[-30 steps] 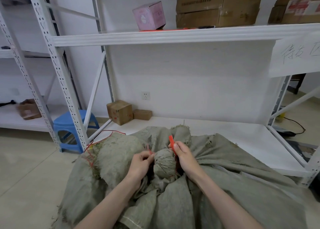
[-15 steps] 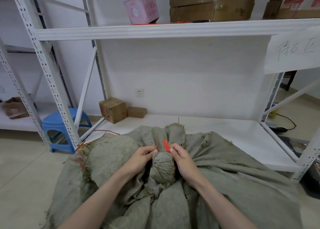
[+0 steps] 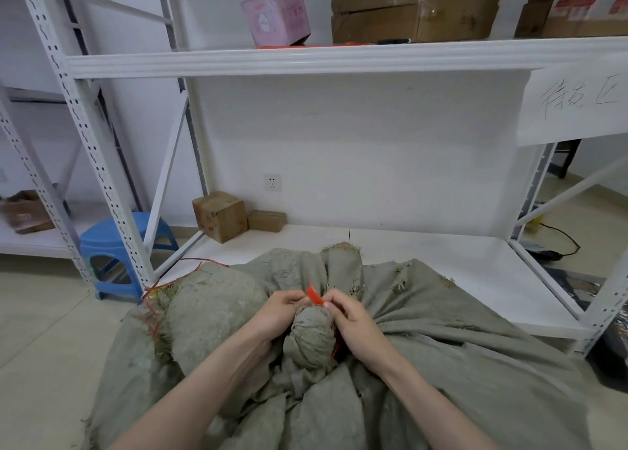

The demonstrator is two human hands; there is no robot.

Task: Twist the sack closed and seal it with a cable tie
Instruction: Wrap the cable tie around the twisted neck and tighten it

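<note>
A big grey-green burlap sack (image 3: 424, 364) fills the lower half of the view, its mouth gathered into a twisted knob (image 3: 311, 337) at the centre. A red cable tie (image 3: 315, 296) sticks up just above the knob, and a bit of red shows at the knob's right side under my palm. My left hand (image 3: 277, 308) pinches one end of the tie from the left. My right hand (image 3: 353, 320) pinches it from the right, fingertips almost meeting the left ones. How far the tie loops behind the knob is hidden.
A white metal rack (image 3: 306, 60) stands right behind the sack, its low shelf (image 3: 424, 259) holding two small cartons (image 3: 221, 215). A blue stool (image 3: 119, 242) sits left of the rack post. Red strings (image 3: 153, 293) trail from the sack's left bulge. Cartons sit on the upper shelf.
My hands have drawn together above the knob and both now pinch the red tie. The tie's end, upright at my right hand a second ago, now lies between my fingertips. The view shifted slightly.
</note>
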